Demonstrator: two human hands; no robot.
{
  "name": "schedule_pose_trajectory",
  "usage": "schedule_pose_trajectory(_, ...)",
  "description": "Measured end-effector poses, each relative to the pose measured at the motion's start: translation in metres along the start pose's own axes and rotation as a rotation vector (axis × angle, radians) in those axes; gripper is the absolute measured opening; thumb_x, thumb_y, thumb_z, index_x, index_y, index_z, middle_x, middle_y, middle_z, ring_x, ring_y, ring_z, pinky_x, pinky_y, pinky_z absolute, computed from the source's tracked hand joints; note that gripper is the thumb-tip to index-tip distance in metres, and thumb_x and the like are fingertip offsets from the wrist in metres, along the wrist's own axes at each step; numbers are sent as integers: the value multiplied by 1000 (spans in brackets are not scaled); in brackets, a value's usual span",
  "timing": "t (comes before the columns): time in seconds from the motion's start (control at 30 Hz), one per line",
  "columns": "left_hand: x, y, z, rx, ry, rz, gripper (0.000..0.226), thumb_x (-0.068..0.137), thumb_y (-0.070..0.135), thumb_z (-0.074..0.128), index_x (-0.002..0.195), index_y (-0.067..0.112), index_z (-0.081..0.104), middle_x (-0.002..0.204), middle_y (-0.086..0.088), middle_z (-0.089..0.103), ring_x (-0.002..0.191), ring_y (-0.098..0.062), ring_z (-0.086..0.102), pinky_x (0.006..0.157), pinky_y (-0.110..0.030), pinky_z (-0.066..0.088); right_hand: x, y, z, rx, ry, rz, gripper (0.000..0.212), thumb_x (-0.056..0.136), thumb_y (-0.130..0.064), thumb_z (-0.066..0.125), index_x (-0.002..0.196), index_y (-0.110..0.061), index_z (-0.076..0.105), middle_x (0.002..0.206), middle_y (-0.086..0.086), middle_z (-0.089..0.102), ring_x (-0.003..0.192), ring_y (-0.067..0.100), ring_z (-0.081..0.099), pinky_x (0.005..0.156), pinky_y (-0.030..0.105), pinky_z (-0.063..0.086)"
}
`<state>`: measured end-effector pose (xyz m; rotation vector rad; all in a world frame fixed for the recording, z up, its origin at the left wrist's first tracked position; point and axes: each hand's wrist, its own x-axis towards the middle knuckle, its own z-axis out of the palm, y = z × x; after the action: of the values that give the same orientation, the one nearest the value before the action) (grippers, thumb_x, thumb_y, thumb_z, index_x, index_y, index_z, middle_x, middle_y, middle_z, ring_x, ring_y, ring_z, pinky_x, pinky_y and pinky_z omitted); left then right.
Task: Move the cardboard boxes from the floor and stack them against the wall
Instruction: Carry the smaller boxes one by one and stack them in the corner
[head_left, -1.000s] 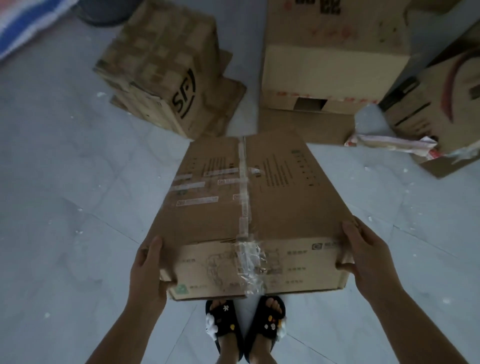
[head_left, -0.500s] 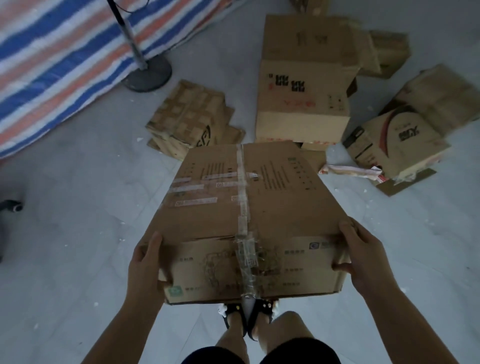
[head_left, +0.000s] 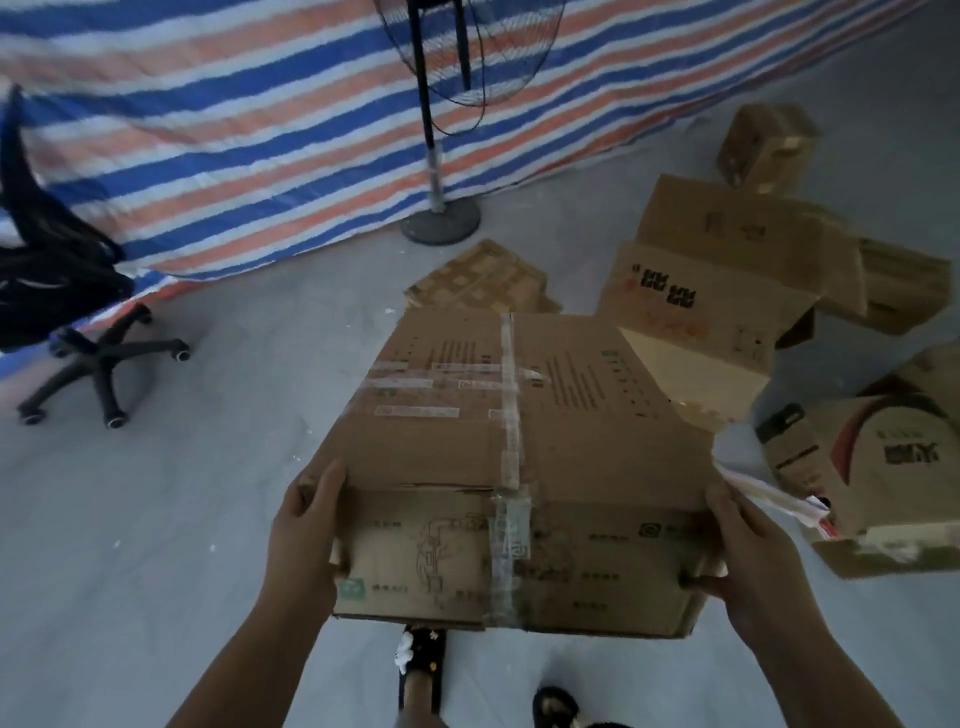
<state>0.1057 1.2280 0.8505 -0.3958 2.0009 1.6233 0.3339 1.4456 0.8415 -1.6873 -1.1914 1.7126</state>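
Carried clear of the floor (head_left: 156, 519), taped cardboard box (head_left: 514, 457) gripped at both ends by left hand (head_left: 304, 540) and right hand (head_left: 748, 561); other boxes (head_left: 727, 291) still scattered, none visibly stacked.

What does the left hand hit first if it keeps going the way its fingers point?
Nothing near: the left hand grips the carried box, fingers pointing forward. Beyond lies bare floor, then probably the striped tarp; depth unclear.

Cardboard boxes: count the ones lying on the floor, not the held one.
5, perhaps more hidden. Checkered box behind the held box; big printed box to its right; small box far back; one at far right; red-marked box nearest right.
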Motion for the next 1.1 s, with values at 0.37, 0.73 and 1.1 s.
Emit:
schedule_pose_trajectory(0.37,-130,-76,-41,-254,313,9,23,93,41,51,111,27,50,102,4,52,88,-18,51,81,-51,48,-21,-23,-31,-231,-349,-95,45,96,-34,48,139,-23,43,146,0,40,130,30,40,100,57,41)
schedule_pose_trajectory(0.73,-285,-181,-190,-547,828,23,30,92,42,52,116,24,52,106,3,53,85,-13,50,80,-51,48,-170,39,40,-479,-823,-182,42,97,-29,50,136,-16,49,107,0,55,83,19,51,77,50,50)
schedule_pose_trajectory(1.1,-545,-360,-338,-861,1461,104,29,93,40,51,118,25,53,99,12,55,83,-5,50,63,-35,43,-445,215,17,-717,-1427,-250,41,95,-30,52,134,-15,52,109,2,56,77,16,53,75,52,53)
